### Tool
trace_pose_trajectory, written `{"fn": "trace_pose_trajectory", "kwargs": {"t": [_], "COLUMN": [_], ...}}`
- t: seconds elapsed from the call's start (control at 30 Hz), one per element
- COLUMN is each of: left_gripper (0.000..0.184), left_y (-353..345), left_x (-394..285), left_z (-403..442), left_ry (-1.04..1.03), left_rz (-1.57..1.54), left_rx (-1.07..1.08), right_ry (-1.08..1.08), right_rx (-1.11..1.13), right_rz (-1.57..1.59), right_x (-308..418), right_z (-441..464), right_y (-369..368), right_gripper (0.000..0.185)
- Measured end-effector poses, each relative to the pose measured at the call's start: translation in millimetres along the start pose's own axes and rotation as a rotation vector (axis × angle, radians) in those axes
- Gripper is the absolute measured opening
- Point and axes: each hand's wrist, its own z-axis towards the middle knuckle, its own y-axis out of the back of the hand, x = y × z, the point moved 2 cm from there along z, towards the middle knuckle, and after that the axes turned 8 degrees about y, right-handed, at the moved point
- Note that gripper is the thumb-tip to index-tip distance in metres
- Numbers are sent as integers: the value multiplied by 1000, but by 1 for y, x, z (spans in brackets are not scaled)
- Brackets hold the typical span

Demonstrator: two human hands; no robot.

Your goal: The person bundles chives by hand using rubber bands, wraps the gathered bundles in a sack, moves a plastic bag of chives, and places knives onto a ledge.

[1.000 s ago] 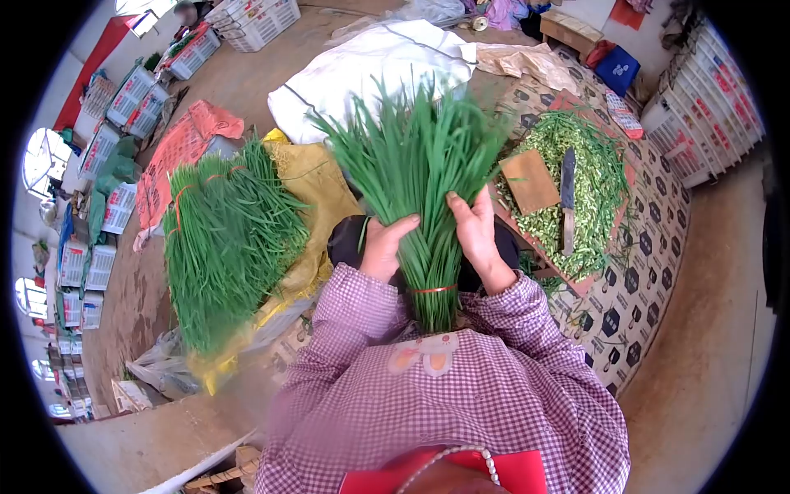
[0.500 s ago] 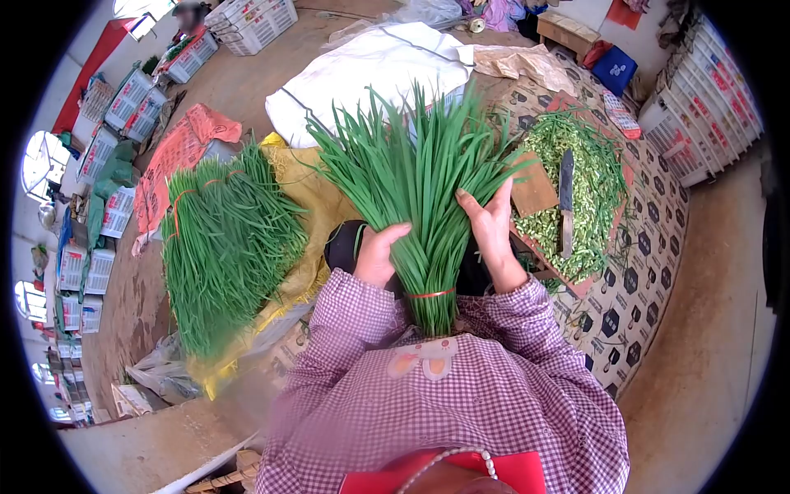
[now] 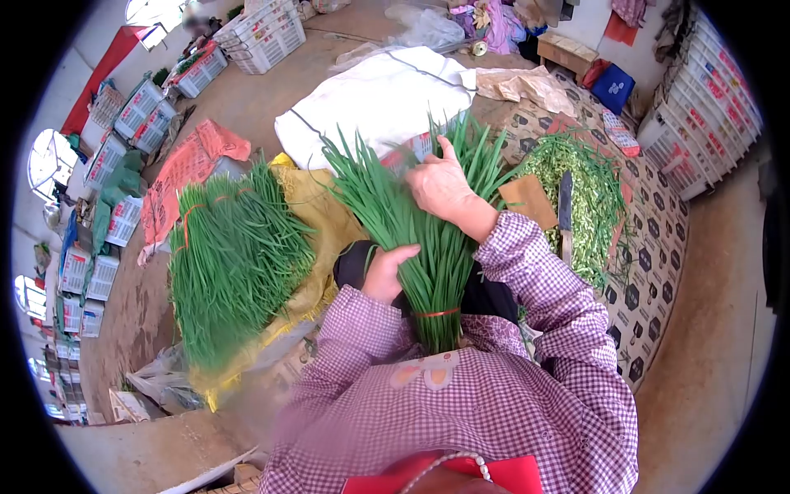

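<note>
The person's left hand (image 3: 390,272) is gripping the left side of a tall bunch of long, flat green leaves (image 3: 436,259), while the right hand (image 3: 447,185) is bending over its upper leaves with curled fingers; I cannot tell whether they are pinching any. The bunch is standing roughly upright against the purple-and-white checked smock (image 3: 494,403), with a thin orange-red band (image 3: 436,313) circling its lower stems. On the left, a thick heap of green leaves (image 3: 239,255) is covering the left part of a yellow woven sack (image 3: 321,210). On the right, a beige mat with dark hexagons (image 3: 654,239) is carrying a heap of chopped pale-green pieces (image 3: 594,218) between its left and right edges, and a dark-bladed knife (image 3: 565,202) is lying on that heap.
</note>
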Motion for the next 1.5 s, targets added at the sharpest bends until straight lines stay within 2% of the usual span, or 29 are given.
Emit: {"fn": "trace_pose_trajectory", "kwargs": {"t": [0.03,0.07,0.17,0.23,0.27,0.37,0.4,0.53,0.6,0.7,0.77,0.8,0.87,0.93,1.0,1.07,1.13,1.2,1.23,1.3,1.37,1.47,1.5], "left_gripper": [40,40,42,43,43,44,43,42,41,42,39,39,41,40,40,40,37,38,37,36,35,34,33], "left_y": [-1,-2,-2,-1,-1,-2,1,-6,-9,-16,-18,-21,-22,-14,-9,-16,-16,-7,-7,-7,-7,-19,-30], "left_x": [0,-1,0,1,0,1,2,1,2,3,2,0,-4,-2,-3,-10,-17,-20,-24,-35,-47,-58,-58], "left_z": [0,0,0,2,2,6,8,6,7,3,-1,-2,-7,-2,-2,-6,-8,3,6,14,20,29,29], "left_ry": [-15,-21,-4,18,13,-23,-38,-43,-38,-30,-70,-66,-68,-75,-131,-143,-141,-126,-108,-72,-86,-111,-78], "left_rz": [-3,-4,-23,-30,-31,-27,-4,27,43,61,51,49,66,59,-3,-9,-52,-83,-204,-369,-379,-388,-349], "left_rx": [-18,-17,5,-23,-19,-9,-6,41,23,13,11,13,-2,-19,-22,-26,-77,-61,-44,4,-16,-32,-92], "right_ry": [-30,-75,-157,-252,-298,-436,-469,-146,83,117,-29,-6,-144,-211,-285,-334,-239,-260,-260,-189,-191,-32,35], "right_rx": [94,7,70,202,242,-186,-268,-428,-350,-494,184,218,289,-131,-350,-523,-681,-674,-678,-565,-326,-306,-255], "right_rz": [-61,-73,-59,-100,-99,-354,-200,182,396,193,71,-65,-169,-209,-209,-147,190,393,390,175,105,165,137], "right_x": [-7,-15,-41,-63,-76,-105,-104,-62,-6,34,24,11,-18,-57,-78,-95,-97,-98,-94,-79,-59,-26,-13], "right_z": [5,6,8,10,9,-1,-2,8,11,11,21,23,27,18,0,-26,-60,-92,-107,-135,-153,-153,-148], "right_y": [-9,-15,0,8,11,11,28,66,71,22,-3,9,27,28,56,71,78,57,47,26,13,11,21], "right_gripper": [11,9,14,13,19,63,61,56,54,36,20,10,18,35,48,53,57,55,55,56,70,84,82]}}
